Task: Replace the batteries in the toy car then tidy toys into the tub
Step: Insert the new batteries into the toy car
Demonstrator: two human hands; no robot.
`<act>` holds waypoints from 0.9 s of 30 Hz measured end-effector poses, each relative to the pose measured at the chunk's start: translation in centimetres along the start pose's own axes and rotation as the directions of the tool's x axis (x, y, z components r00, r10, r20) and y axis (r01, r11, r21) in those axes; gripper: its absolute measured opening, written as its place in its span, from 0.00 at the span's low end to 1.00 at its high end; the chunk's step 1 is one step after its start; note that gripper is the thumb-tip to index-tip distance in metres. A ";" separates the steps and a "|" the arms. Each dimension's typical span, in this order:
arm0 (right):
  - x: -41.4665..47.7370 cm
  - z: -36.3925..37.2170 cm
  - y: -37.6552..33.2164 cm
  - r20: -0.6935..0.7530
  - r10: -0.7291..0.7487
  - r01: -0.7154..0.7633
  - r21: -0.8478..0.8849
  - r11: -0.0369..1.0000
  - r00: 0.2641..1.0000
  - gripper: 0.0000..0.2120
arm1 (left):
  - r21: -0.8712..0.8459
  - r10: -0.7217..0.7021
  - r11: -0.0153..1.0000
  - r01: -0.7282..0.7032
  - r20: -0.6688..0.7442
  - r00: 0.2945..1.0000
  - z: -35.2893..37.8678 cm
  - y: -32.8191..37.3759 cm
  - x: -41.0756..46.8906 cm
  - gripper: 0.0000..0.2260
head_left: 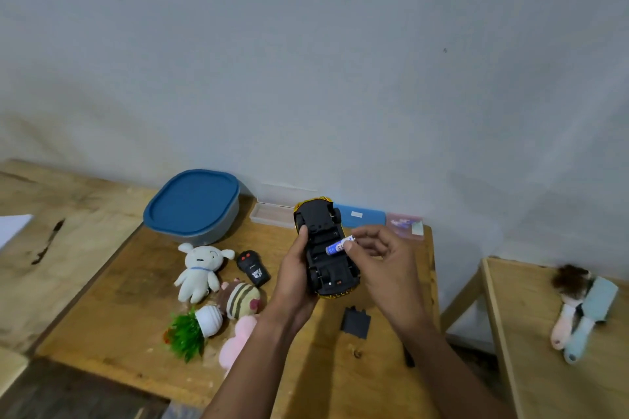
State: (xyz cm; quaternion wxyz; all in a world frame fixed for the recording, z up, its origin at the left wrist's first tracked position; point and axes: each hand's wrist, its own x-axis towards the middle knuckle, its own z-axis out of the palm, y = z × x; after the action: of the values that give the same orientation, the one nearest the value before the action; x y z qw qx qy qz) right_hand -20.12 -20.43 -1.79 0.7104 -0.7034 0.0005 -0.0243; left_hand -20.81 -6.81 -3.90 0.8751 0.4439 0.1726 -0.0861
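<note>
My left hand (295,277) grips the toy car (320,216), held underside up over the table (102,282) with its battery bay open. My right hand (381,258) pinches one end of a blue-and-white battery (335,247); the other end sits at the bay. The black battery cover (355,322) lies on the table near the car. The tub (194,204), blue lid on, stands at back left, with the soft toys (199,270) and the remote (253,269) just in front of it.

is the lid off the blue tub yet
No, the blue lid sits flat on the tub at the back of the table.
</note>
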 end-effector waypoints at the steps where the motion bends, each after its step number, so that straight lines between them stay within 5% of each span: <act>1: -0.1 -0.1 0.0 0.008 0.007 -0.007 -0.017 1.000 1.000 0.07 | 0.010 -0.001 1.000 0.001 0.007 1.000 0.3 0.0 -0.1 0.23; 27: 0.1 0.4 0.3 0.020 -0.095 0.097 -0.115 0.989 0.995 0.06 | 0.051 0.041 0.998 -0.039 -0.030 0.999 1.7 0.7 -0.4 0.21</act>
State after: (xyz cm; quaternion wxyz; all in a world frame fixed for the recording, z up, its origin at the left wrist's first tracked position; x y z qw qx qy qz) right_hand -20.01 -20.05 -2.10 0.6664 -0.7428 -0.0371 -0.0531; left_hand -20.60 -7.77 -2.26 0.8624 0.4704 0.1752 -0.0658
